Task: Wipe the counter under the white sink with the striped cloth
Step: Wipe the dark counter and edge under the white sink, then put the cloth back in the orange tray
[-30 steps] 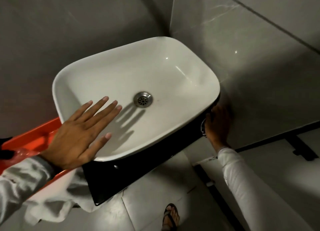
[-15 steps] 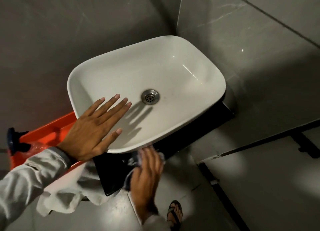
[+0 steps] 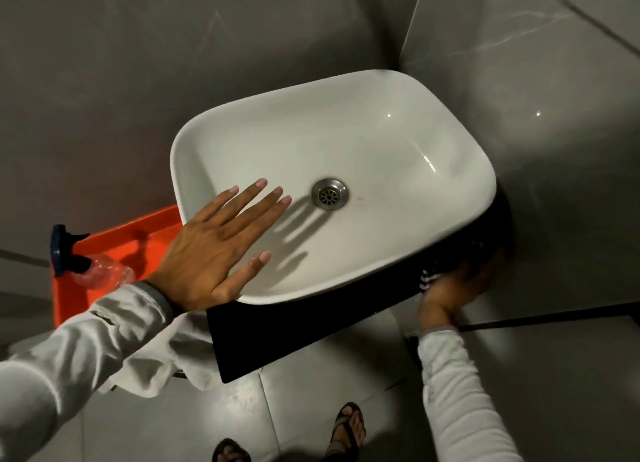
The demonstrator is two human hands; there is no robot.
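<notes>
A white sink (image 3: pixel 381 143) with a metal drain (image 3: pixel 329 194) stands on a black counter (image 3: pixel 294 333) in the corner of grey tiled walls. My left hand (image 3: pixel 214 250) lies flat and open on the sink's front left rim, fingers spread over the basin. My right hand (image 3: pixel 453 288) presses the striped cloth (image 3: pixel 426 279) against the counter's right end, under the sink's edge near the wall. Only a small striped patch of the cloth shows beside my fingers.
An orange tray (image 3: pixel 114 250) left of the sink holds a clear spray bottle (image 3: pixel 100 271) with a dark blue trigger. A white cloth (image 3: pixel 162 361) hangs below it. My sandalled feet (image 3: pixel 348 427) stand on the grey tiled floor.
My right hand has slid with the cloth from the counter's front middle to its right end by the wall. My left hand stays on the sink rim. The view has shifted.
</notes>
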